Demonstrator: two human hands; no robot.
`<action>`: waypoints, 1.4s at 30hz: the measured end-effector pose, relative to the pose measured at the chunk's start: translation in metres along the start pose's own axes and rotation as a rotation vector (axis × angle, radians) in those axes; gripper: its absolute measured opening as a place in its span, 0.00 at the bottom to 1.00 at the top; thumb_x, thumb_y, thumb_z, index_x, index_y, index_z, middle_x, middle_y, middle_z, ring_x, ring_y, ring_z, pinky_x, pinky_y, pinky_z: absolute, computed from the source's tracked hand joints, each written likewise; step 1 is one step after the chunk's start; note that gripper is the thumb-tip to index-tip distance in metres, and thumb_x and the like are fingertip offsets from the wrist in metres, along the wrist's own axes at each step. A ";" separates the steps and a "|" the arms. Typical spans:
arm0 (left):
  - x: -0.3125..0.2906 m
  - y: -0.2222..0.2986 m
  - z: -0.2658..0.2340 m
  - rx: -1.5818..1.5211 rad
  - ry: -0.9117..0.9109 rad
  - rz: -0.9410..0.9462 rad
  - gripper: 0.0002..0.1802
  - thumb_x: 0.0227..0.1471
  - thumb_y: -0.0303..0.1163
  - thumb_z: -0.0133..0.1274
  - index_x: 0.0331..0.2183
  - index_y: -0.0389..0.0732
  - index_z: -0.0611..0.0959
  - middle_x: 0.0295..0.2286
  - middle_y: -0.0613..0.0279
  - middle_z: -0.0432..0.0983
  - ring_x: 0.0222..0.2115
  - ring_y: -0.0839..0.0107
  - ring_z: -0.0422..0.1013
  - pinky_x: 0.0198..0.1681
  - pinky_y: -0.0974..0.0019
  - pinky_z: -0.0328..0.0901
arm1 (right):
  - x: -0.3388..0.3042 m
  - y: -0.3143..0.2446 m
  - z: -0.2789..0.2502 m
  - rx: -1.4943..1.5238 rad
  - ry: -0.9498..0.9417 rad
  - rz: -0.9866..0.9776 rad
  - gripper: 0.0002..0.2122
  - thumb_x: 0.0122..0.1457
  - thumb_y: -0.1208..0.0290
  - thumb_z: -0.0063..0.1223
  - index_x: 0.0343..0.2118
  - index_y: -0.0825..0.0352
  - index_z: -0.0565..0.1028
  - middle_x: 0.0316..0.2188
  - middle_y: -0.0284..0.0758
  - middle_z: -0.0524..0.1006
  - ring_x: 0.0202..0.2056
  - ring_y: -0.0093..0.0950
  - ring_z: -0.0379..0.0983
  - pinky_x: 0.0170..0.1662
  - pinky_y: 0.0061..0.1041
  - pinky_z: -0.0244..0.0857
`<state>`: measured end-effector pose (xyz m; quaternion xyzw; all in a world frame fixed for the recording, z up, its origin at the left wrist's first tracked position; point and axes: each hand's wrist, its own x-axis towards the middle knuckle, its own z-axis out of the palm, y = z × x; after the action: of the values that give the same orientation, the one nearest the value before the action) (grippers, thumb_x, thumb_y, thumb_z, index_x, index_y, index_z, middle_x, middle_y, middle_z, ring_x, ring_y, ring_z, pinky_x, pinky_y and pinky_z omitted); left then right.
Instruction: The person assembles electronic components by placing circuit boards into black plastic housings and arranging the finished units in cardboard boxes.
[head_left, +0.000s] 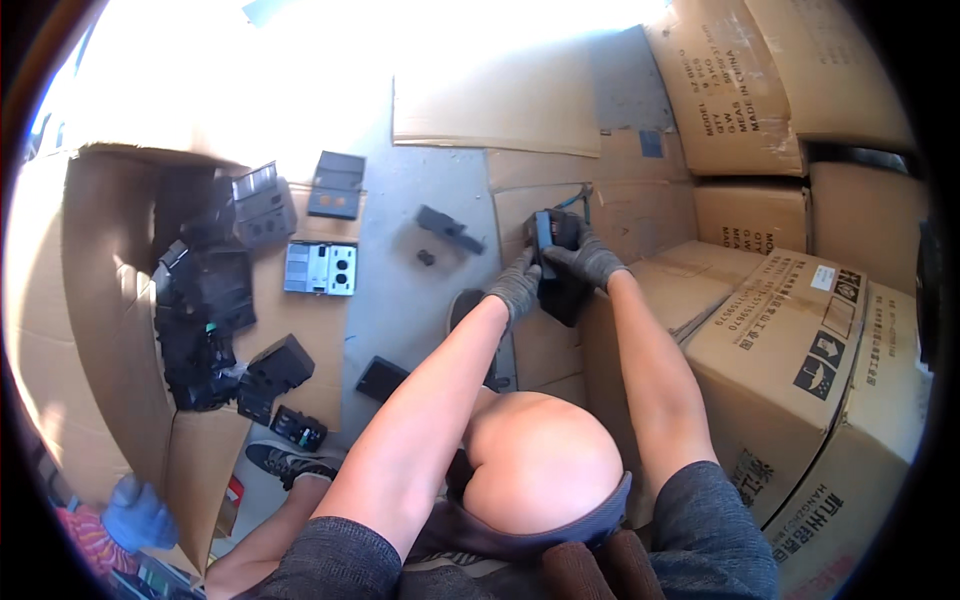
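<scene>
Clearly, the dark boxy device (544,230) sits between the person's two gloved hands, well to the right of the open carton (112,300) and above the floor on that side. The left hand (516,285) has its fingers drawn in against the device's near left side; the right hand (592,262) grips from the side farther from the open carton, fingers wrapped over the casing. Some fingertips are hidden, so I cannot tell how firmly each one presses.

The casing looks like hard moulded plastic – stiff, smooth, likely fairly light for its bulk, and perhaps a little slippery without the gloves' fabric. Its thin edges could well crack if squeezed or dropped, so the broad, solid sides seem the better hold. A thin teal cord (584,192) shows just beyond it; whether the two are joined is unclear.

Similar dark plastic parts (222,285) lie heaped at the open carton's right side. Just right of that carton rest a silver-faced unit (320,268) and a flat dark case (337,183); farther right, a narrow black piece (450,229) lies on the floor – apart from the hands. A co-worker's blue-gloved hand (140,514) is at the carton's near end.
</scene>
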<state>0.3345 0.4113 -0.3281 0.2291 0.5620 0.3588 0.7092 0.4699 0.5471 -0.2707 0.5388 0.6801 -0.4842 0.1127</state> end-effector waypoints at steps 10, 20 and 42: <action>-0.197 -0.071 -0.081 0.129 0.275 -0.004 0.26 0.63 0.42 0.49 0.59 0.44 0.73 0.50 0.52 0.76 0.50 0.62 0.72 0.55 0.62 0.65 | -0.012 -0.008 0.008 -0.338 0.323 -0.077 0.40 0.50 0.58 0.68 0.65 0.66 0.62 0.62 0.54 0.65 0.62 0.47 0.64 0.64 0.39 0.60; -0.424 -0.071 -0.139 0.355 0.507 0.103 0.25 0.60 0.34 0.55 0.57 0.36 0.73 0.51 0.43 0.72 0.54 0.52 0.70 0.58 0.58 0.64 | -0.074 -0.239 0.020 -1.011 -0.268 -0.395 0.26 0.60 0.63 0.57 0.61 0.63 0.68 0.51 0.49 0.77 0.52 0.46 0.74 0.56 0.39 0.67; -0.574 -0.065 -0.219 0.640 0.777 -0.103 0.23 0.62 0.30 0.51 0.58 0.35 0.72 0.53 0.49 0.73 0.55 0.59 0.70 0.58 0.61 0.63 | 0.012 -0.090 0.114 -0.928 -0.015 -0.624 0.17 0.49 0.78 0.58 0.45 0.66 0.79 0.46 0.47 0.78 0.50 0.46 0.75 0.53 0.39 0.70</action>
<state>0.0768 -0.0868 -0.0702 0.2566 0.8768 0.1917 0.3586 0.3479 0.4699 -0.2881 0.2024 0.9483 -0.1485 0.1941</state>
